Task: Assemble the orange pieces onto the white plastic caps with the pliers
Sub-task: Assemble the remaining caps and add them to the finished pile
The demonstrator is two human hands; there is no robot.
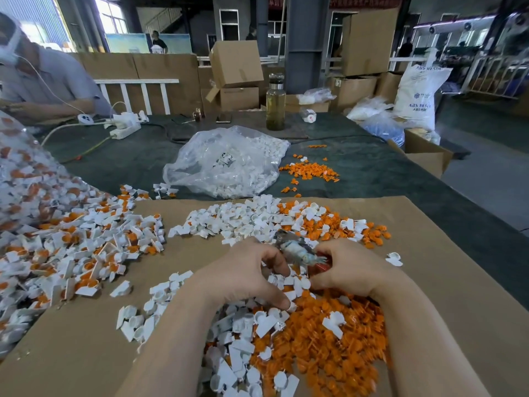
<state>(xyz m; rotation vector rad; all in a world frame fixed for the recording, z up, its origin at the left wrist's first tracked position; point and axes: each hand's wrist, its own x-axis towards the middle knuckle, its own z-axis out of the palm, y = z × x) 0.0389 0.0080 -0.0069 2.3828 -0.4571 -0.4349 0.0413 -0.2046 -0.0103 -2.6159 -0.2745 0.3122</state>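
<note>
A: Where were the hands, taking the cardboard sheet (429,282) as the landmark?

B: Both were over its near middle. The left hand (246,270) had its fingers curled and its thumb tip touching a white cap (292,303). The right hand (349,267) was curled round the pliers (300,249), which were blurred.

A: And the parts?

B: Loose orange pieces (329,348) lay heaped on the sheet's near edge between the forearms, white caps (240,339) just left of them. More of both sat near the sheet's far edge. Assembled caps (71,253) spilled over its left side.

A: Beyond the sheet?

B: A clear bag of white parts (229,161), with a glass bottle (275,103) farther back.
</note>
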